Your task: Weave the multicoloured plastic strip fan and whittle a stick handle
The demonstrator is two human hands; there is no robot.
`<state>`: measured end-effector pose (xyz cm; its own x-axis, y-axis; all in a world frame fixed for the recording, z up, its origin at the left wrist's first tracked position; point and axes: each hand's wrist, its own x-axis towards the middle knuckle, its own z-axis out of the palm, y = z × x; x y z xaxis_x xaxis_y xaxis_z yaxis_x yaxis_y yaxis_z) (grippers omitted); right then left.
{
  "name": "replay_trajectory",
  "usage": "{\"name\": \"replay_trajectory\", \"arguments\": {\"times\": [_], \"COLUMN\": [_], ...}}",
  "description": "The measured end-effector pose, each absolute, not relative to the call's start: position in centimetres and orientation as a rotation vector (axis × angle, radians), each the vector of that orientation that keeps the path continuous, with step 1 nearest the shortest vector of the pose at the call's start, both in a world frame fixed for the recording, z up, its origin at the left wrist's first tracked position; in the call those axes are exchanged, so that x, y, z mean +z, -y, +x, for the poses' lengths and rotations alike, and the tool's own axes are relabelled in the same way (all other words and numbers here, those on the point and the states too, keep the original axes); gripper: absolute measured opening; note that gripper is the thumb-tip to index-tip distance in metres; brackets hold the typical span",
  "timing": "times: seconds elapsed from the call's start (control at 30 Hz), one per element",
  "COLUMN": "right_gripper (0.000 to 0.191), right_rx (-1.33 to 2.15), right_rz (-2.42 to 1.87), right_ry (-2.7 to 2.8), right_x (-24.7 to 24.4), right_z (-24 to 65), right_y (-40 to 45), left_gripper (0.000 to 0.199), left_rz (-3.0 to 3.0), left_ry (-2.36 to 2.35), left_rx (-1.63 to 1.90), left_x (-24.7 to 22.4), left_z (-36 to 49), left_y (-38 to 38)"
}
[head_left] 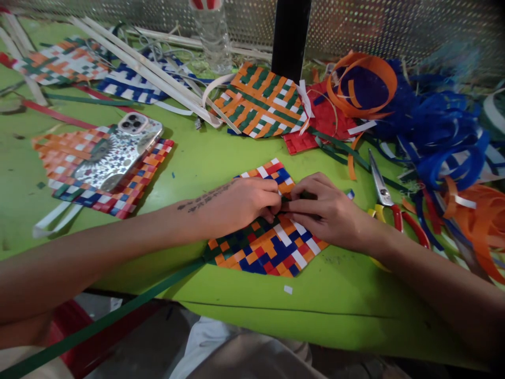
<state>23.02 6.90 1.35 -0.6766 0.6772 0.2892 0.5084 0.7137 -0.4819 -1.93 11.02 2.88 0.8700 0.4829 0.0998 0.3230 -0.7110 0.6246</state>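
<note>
A woven mat [272,250] of orange, blue, white, red and green strips lies on the green table in front of me. My left hand [254,200] rests over its middle, fingers curled in and pinched at the weave. Close beside it, my right hand [325,210] has thumb and fingers pressed together at the same spot. What the fingertips hold is hidden, though dark green strip shows right around them. From the mat's left corner a long green strip [158,292] runs down past the table edge towards the lower left.
Scissors [382,184] with red and yellow handles lie right of my right hand. A phone [122,150] sits on woven pieces at left. Behind are another woven piece [264,102], pale sticks [145,68] and a bottle [213,37]. Blue strips [450,131] are heaped at right.
</note>
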Motion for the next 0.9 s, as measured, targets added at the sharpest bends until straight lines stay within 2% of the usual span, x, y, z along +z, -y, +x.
{"name": "replay_trajectory", "arguments": {"times": [0.27, 0.5, 0.7, 0.9], "right_gripper": [0.023, 0.025, 0.021, 0.025], "right_rx": [0.533, 0.497, 0.545, 0.405], "right_rz": [-0.903, -0.877, -0.809, -0.859], "right_ry": [2.551, 2.654, 2.487, 2.654], "right_x": [2.2, 2.3, 1.6, 2.2], "right_z": [23.1, 23.5, 23.6, 23.7], "right_y": [-7.1, -7.1, -7.4, -6.8], "left_gripper": [0.021, 0.026, 0.025, 0.022], "left_rz": [2.431, 2.420, 2.431, 2.435], "left_ry": [-0.552, -0.537, -0.564, -0.587], "left_rx": [0.320, 0.340, 0.313, 0.342], "left_x": [2.7, 2.5, 2.7, 2.4], "left_z": [-1.9, -1.8, -2.0, -2.1], "left_y": [-11.0, -10.6, -10.5, -10.5]}}
